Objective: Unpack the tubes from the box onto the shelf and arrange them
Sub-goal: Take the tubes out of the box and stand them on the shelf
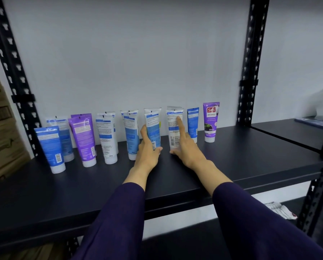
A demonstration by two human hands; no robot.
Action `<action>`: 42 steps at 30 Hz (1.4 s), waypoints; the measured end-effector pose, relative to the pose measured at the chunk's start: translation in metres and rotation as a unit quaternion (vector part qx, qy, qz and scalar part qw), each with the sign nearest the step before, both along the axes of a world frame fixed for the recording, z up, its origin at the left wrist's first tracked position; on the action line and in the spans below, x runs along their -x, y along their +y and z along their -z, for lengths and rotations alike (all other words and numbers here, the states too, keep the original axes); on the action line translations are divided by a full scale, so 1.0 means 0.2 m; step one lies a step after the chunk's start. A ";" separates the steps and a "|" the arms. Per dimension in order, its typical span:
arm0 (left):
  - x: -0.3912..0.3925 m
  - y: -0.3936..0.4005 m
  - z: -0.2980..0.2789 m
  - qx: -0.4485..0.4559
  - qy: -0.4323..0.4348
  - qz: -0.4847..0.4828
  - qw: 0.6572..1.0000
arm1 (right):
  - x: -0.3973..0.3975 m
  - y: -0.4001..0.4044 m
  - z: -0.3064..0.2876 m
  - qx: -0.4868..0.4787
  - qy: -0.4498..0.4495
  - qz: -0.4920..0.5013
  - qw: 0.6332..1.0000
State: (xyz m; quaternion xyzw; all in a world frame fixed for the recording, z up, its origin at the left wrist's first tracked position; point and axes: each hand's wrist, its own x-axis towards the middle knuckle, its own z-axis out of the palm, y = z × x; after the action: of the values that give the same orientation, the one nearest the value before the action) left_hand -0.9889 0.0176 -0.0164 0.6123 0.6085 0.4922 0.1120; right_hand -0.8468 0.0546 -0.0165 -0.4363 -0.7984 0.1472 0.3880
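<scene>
- Head view: tubes stand cap-down in a row along the back of a dark matte shelf [250, 152], most with a second tube half hidden behind.
- The purple tube [211, 121] at the far right reads "Safi" and "NATURALS"; it alone faces forward.
- The others show back labels with fine print and barcodes, too small to read; one white tube [108, 139] shows "100 g" near its cap.
- The left hand [147, 149] grips a blue-and-white tube [153, 131], thumb and fingers curled round its lower part.
- The right hand [187, 147] touches a white tube [174, 128]: forefinger straight up its label, thumb at its cap, so the hand is spread, not clamped.
- Tubes are soft plastic, flat-crimped on top, with round pale caps.
- Brown cartons [1, 132] at the left edge are cut off, their print blurred.
- Both sleeves are dark purple.
</scene>
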 end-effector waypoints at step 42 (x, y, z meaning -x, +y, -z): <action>-2.21 -1.00 1.22 0.142 0.356 0.394 0.835 | -1.99 -1.63 1.30 0.271 -0.136 0.483 0.821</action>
State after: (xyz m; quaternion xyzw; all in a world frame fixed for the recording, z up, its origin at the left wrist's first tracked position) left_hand -0.5475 -0.1822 -0.2602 0.9107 0.3766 0.0628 0.1573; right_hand -0.4494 -0.2719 -0.2761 -0.8692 -0.4579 0.0909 0.1631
